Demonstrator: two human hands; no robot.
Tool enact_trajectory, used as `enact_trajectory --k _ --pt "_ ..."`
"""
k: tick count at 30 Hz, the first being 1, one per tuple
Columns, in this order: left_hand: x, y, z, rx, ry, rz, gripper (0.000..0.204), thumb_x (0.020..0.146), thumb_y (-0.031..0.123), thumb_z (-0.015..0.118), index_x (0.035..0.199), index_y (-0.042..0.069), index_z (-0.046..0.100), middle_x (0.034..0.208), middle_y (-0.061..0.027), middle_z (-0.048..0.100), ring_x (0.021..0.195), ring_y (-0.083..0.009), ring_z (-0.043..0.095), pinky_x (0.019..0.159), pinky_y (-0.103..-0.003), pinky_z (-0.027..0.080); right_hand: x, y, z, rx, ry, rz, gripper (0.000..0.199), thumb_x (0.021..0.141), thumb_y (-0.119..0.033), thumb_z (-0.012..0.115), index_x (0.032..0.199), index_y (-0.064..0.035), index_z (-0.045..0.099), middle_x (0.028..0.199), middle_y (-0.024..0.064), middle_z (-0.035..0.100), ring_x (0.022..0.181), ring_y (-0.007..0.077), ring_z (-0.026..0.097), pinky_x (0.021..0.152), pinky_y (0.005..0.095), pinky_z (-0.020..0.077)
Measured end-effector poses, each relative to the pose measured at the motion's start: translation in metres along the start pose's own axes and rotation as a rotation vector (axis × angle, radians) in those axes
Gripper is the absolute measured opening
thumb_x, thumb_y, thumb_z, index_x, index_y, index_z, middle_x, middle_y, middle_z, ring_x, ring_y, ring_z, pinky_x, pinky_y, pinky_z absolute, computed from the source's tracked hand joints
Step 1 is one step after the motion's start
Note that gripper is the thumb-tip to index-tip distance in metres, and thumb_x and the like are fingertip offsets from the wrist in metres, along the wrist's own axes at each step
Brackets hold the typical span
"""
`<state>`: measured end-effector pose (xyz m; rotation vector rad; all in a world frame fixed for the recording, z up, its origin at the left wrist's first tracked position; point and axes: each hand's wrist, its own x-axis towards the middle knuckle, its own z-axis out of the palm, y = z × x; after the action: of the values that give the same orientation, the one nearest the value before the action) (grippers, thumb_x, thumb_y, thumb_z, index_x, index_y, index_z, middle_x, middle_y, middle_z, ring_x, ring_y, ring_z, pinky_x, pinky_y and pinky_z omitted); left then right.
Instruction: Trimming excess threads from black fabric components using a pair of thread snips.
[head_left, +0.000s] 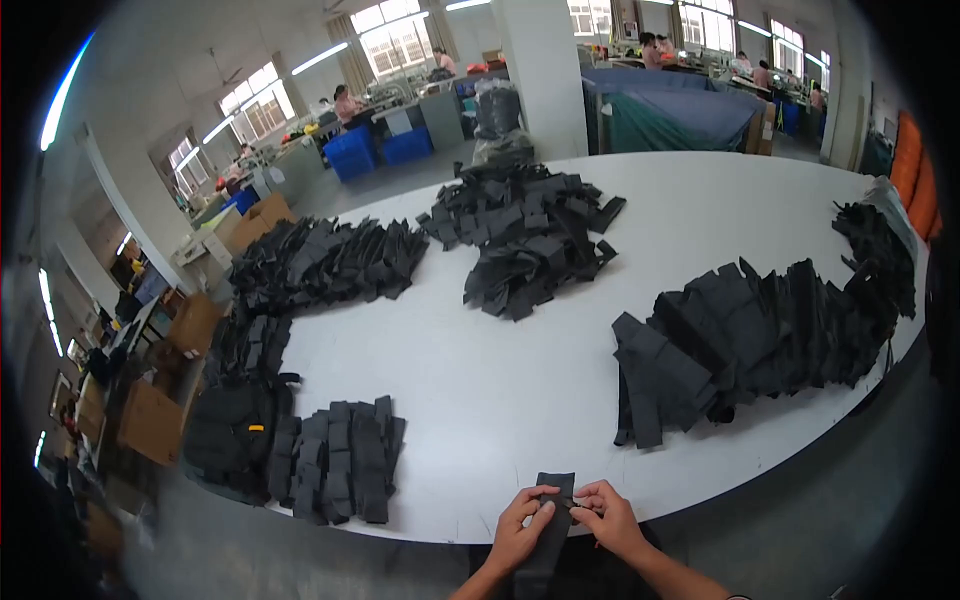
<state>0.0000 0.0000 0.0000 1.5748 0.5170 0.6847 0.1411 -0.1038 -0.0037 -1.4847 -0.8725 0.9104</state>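
At the near edge of the white table, a strip of black fabric (552, 549) hangs down toward me, its top end lying over the edge. My left hand (520, 524) pinches the strip from the left, thumb on top. From the right, my right hand (611, 521) meets it with fingers closed near the strip's right edge. Something small and dark shows at those right fingertips, too small to name. Nearest on the right lies a big heap of black fabric pieces (745, 335); a smaller row of black strips (340, 455) lies to the left.
A black backpack (228, 440) stands at the white table's (470, 400) left edge. More black fabric piles (335, 262) lie at far left and far middle (530, 225). Cardboard boxes (155, 420) stand left of the table. Beyond are a pillar (547, 80), blue bins (350, 153) and people at machines.
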Motion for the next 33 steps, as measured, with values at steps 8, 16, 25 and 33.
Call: enact_trajectory --k 8,16,25,33 --pt "0.036 -0.017 0.008 -0.069 0.416 -0.358 0.024 0.092 0.022 0.054 0.09 0.002 0.067 0.076 0.0047 0.06 0.062 -0.0036 0.04 0.056 -0.019 0.034 -0.042 -0.041 0.013 -0.439 -0.08 -0.507 0.019 0.073 -0.017 0.069 0.089 -0.007 0.063 0.088 0.0122 0.062 0.078 0.021 0.062 0.065 0.0348 0.0469" --pt "0.049 -0.001 0.011 -0.171 0.352 -0.297 0.029 0.086 0.012 0.061 0.061 0.003 0.048 0.103 -0.0108 0.063 0.075 -0.0073 0.051 0.061 -0.022 0.04 -0.028 -0.03 0.003 -0.729 0.025 -0.845 0.028 0.068 -0.011 0.068 0.096 -0.0124 0.065 0.068 0.0015 0.052 0.056 0.0196 0.057 0.052 0.0308 0.0477" --pt "0.036 0.009 0.029 -0.387 0.129 -0.393 0.037 0.094 0.031 0.051 0.121 0.006 0.049 0.132 -0.0101 0.045 0.108 -0.0144 0.051 0.086 -0.031 0.046 0.006 -0.04 -0.017 0.026 0.246 -0.209 0.018 0.081 -0.011 0.067 0.076 -0.0012 0.053 0.063 0.0038 0.045 0.056 0.0089 0.041 0.052 0.024 0.0346" --pt "0.042 0.048 0.027 -0.105 0.049 -0.383 0.029 0.091 0.024 0.058 0.109 0.001 0.059 0.093 0.0005 0.059 0.085 -0.0059 0.051 0.075 -0.022 0.043 0.049 -0.05 -0.027 0.154 0.026 -0.143 0.021 0.083 -0.014 0.066 0.073 -0.0001 0.054 0.067 -0.0012 0.048 0.06 0.0058 0.041 0.053 0.0245 0.0357"
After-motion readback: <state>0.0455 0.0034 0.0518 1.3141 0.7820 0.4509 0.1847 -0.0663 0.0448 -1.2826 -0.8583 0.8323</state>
